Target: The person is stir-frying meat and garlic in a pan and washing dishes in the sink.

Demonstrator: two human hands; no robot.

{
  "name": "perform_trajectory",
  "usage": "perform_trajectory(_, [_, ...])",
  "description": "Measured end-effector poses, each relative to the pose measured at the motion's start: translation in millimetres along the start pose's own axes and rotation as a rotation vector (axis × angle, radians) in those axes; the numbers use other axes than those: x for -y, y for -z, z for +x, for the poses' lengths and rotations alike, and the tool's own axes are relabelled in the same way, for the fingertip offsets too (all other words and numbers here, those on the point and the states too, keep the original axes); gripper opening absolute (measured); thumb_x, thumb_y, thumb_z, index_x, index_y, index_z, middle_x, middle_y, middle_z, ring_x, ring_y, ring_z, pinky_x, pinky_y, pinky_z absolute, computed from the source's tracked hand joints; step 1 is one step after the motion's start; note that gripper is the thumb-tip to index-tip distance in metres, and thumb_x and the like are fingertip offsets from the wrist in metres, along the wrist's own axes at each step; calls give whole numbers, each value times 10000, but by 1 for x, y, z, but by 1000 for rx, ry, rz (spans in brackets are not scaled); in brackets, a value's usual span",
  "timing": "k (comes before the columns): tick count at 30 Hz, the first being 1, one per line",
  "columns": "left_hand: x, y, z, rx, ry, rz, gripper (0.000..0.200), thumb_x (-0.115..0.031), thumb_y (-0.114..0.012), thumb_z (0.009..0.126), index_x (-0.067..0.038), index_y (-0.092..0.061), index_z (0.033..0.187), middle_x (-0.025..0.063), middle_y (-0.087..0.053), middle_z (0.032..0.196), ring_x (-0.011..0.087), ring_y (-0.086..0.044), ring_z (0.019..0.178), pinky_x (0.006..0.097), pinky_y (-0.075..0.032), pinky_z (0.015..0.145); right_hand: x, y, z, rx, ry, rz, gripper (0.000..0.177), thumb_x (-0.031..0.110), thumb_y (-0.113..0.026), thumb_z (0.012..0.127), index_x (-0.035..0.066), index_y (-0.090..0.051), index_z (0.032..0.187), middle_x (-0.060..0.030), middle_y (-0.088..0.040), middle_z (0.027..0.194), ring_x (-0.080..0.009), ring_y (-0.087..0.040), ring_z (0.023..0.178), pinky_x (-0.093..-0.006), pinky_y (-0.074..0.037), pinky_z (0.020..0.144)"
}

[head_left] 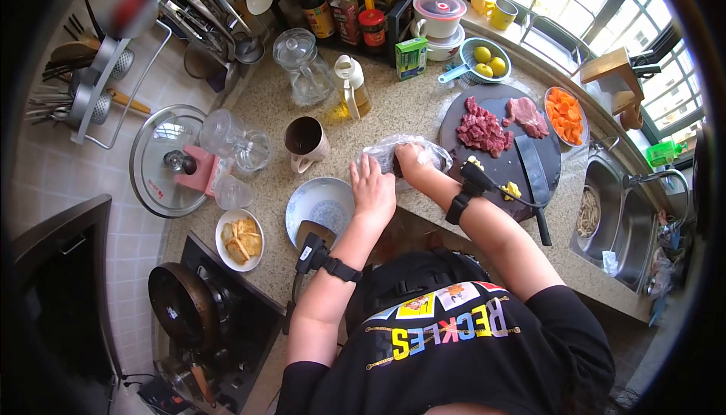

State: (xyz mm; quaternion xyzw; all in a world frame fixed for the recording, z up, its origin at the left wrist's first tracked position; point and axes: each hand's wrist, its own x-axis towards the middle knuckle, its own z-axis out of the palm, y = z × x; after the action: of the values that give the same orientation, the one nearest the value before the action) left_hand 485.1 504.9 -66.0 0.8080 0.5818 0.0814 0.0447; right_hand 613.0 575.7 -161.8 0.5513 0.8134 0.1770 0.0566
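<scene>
A clear, crumpled plastic bag (432, 155) lies near the counter's front edge, with something dark showing through it. My left hand (373, 190) rests against the bag's left end, its fingers stretched out and slightly apart. At the bag's middle, my right hand (411, 161) has its fingers curled down into the plastic. Their tips are hidden, and I cannot make out what they hold. To the right, a round dark cutting board (470, 107) carries diced red meat (484, 126), a pink meat slice (525, 116), yellow pieces (512, 190) and a cleaver (532, 169).
Left of my hands are a patterned bowl (318, 196), a mug (306, 139) and a bowl of fried pieces (240, 240). An oil bottle (352, 86) stands behind. Carrots (565, 115) and a colander (484, 44) border the board. The sink (631, 226) is right, a wok (180, 305) left.
</scene>
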Motion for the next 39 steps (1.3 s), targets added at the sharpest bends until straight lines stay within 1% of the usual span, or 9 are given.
perform_trajectory(1, [0, 0, 0, -5, 5, -31, 151, -149, -566, 779, -50, -671, 822, 246, -477, 1267, 376, -323, 1299, 530, -179, 1091, -8, 17, 6, 257, -95, 415, 140, 149, -602, 777, 52, -671, 850, -159, -659, 818, -313, -663, 745, -377, -527, 656])
perform_trajectory(15, [-5, 9, 1, 24, -6, -83, 160, -153, -588, 784, -46, -668, 872, 216, -528, 1188, 370, -393, 1246, 521, -240, 1066, -28, 17, 11, 213, -327, 978, 141, 121, -640, 786, 28, -662, 890, -156, -656, 774, -294, -642, 739, -378, -496, 661])
perform_trajectory(17, [-6, 11, 0, 12, -14, -96, 171, -151, -559, 810, -42, -674, 874, 211, -546, 1159, 365, -400, 1239, 524, -240, 1063, -29, 30, 12, 507, -728, 1622, 133, 105, -565, 865, -9, -633, 863, -112, -630, 743, -235, -589, 652, -330, -474, 590])
perform_trajectory(18, [-6, 11, -1, 9, -17, -108, 166, -154, -580, 797, -42, -670, 879, 210, -548, 1153, 364, -405, 1235, 524, -244, 1061, -30, 26, 12, 507, -726, 1622, 133, 105, -565, 865, -9, -633, 863, -112, -630, 743, -235, -589, 652, -330, -474, 590])
perform_trajectory(20, [-7, 13, -3, 5, -19, -121, 166, -158, -601, 784, -42, -667, 884, 209, -550, 1146, 363, -410, 1231, 524, -247, 1059, -34, 10, 13, 553, -949, 2306, 125, 51, -470, 900, 32, -593, 884, -67, -590, 741, -190, -558, 639, -319, -464, 582])
perform_trajectory(29, [-16, 19, -5, -353, -81, -323, 183, -87, -601, 775, -18, -633, 941, 170, -599, 1113, 339, -522, 1114, 466, -341, 1013, -39, 26, 8, 569, -1135, 2806, 164, 83, -395, 943, -14, -525, 920, -115, -539, 789, -212, -519, 691, -339, -474, 642])
perform_trajectory(32, [-26, 17, -7, -374, 74, -797, 159, -49, -583, 823, -2, -620, 970, 118, -639, 1021, 250, -615, 945, 368, -469, 864, -40, 55, 4, 490, -1245, 2822, 171, 90, -381, 948, -10, -517, 922, -119, -538, 770, -215, -516, 687, -319, -468, 619])
perform_trajectory(34, [-28, 9, -3, -256, 387, -1498, 190, -88, -551, 892, 6, -591, 1053, 91, -624, 1004, 168, -612, 878, 281, -505, 777, -41, 56, 2, 445, -1285, 2789, 171, 89, -379, 948, -13, -512, 917, -124, -539, 776, -219, -519, 692, -319, -469, 621])
perform_trajectory(39, [-24, -1, -4, -132, 570, -1815, 294, -94, -519, 913, 49, -493, 1169, 115, -593, 1002, 152, -587, 889, 266, -490, 828, -42, 31, 2, 510, -1273, 2946, 162, 87, -383, 947, -5, -503, 889, -134, -561, 807, -232, -539, 719, -349, -483, 648])
